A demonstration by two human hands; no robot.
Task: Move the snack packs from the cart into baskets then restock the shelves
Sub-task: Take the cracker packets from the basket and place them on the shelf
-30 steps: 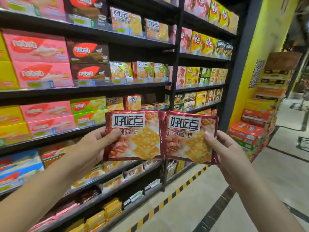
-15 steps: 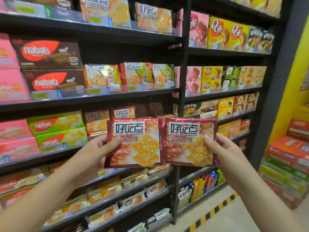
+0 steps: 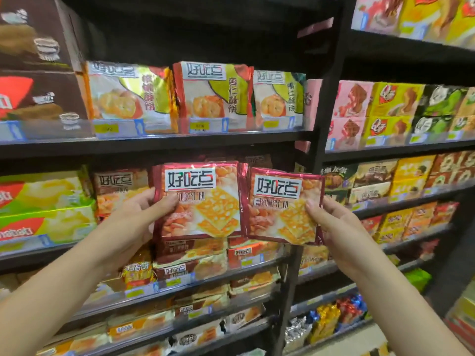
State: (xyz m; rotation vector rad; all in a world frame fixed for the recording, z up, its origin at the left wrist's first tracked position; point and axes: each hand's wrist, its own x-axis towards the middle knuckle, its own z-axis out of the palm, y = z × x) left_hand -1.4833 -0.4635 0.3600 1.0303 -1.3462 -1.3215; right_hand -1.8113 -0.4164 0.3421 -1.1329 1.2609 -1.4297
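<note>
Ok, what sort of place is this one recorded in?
Likely a supermarket snack aisle: black shelves stocked with biscuit packs, yellow price tags along the shelf edges, and the left hand and right hand holding up red snack packs.

Dark open room lies above the green-cornered packs (image 3: 210,96) on the upper shelf (image 3: 159,142). Behind the held packs (image 3: 200,201) the bay is crowded with a standing pack (image 3: 119,191) and flat stacks (image 3: 190,253), and the black upright (image 3: 317,140) walls its right side.
</note>
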